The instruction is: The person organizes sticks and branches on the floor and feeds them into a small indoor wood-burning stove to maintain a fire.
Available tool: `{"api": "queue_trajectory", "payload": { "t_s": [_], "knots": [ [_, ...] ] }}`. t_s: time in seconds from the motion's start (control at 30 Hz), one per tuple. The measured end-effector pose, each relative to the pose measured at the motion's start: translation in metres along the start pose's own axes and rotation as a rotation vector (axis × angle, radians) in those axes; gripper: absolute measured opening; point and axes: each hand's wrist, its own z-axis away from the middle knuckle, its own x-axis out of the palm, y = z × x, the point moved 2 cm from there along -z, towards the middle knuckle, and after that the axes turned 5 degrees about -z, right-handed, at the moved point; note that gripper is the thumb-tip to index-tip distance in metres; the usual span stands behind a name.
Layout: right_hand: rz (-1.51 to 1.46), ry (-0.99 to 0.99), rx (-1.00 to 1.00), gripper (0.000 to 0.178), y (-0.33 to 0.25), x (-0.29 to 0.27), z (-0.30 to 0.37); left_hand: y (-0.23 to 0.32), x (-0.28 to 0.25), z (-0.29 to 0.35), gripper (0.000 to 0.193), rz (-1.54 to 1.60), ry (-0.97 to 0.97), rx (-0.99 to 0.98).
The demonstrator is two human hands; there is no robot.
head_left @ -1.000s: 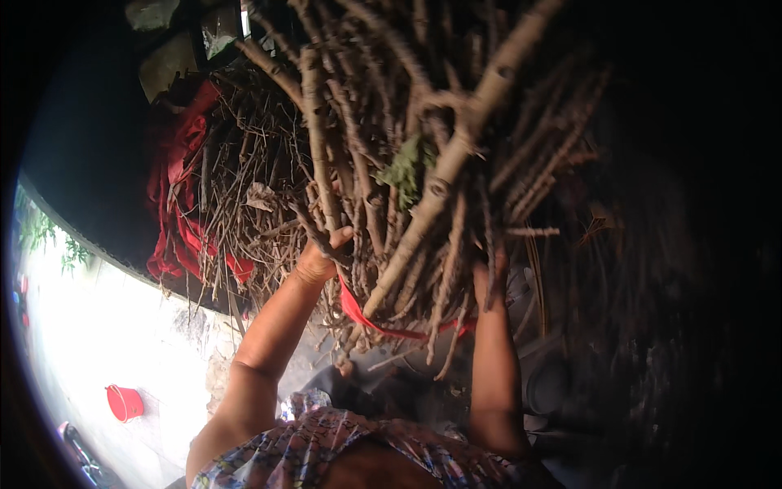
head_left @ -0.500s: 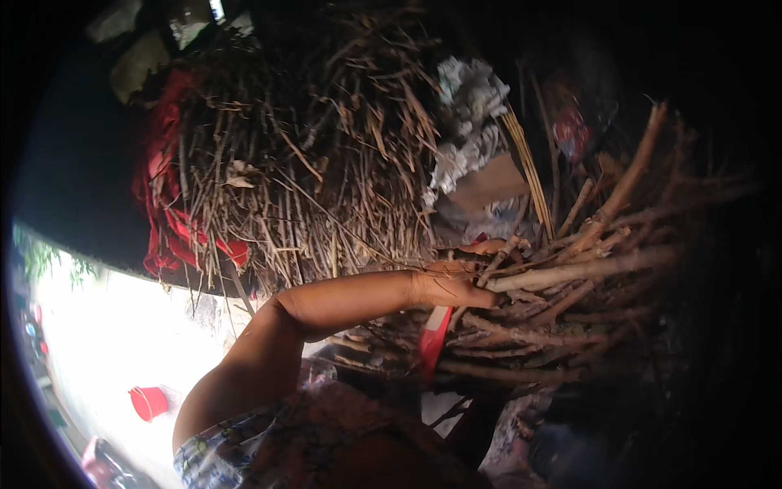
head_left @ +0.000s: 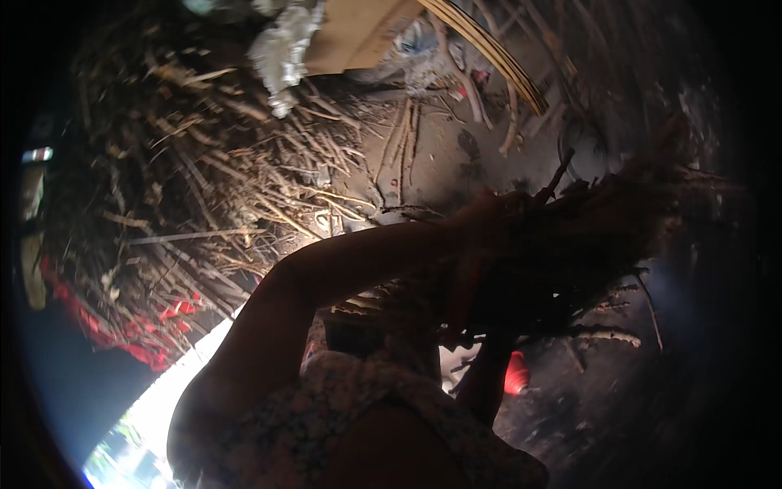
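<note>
A patterned top is filling the bottom of my view, and just ahead my right forearm is reaching up to the stick bundle; the right hand is hiding behind it, so I'm not able to read that grip. My left hand is resting against the bundle's upper left edge, but shadow is swallowing the fingers: open or closed, I cannot tell! The bundle is stretching out rightward in front of me, a red strip hanging at its left. Beyond, loose sticks are lying on the floor, a big stick pile is sprawling left, and cardboard is sitting farthest off.
</note>
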Motion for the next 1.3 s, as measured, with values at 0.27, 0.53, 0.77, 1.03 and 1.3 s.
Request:
{"api": "queue_trajectory", "payload": {
  "t_s": [0.27, 0.53, 0.77, 1.03, 1.3],
  "knots": [
    [-0.171, 0.107, -0.040, 0.050, 0.020, -0.081, -0.041, -0.059, -0.001, -0.038, 0.055, 0.090, -0.101, -0.711],
    [-0.519, -0.092, 0.279, 0.051, 0.130, -0.091, -0.133, -0.198, -0.038, -0.022, 0.062, 0.422, 0.126, -0.839],
    [0.844, 0.072, 0.639, 0.054, 0.237, -0.183, -0.196, -0.278, -0.110, 0.009, 0.092, 0.066, 0.181, -1.138],
    [1.301, -0.175, 0.387, 0.030, 0.269, -0.189, -0.067, -0.271, -0.061, 0.254, 0.052, -0.284, 0.376, -1.139],
    [1.296, 0.105, 0.396, 0.026, 0.166, -0.180, -0.052, -0.198, -0.003, 0.384, 0.041, -0.023, 0.512, -1.296]
  ]
}}
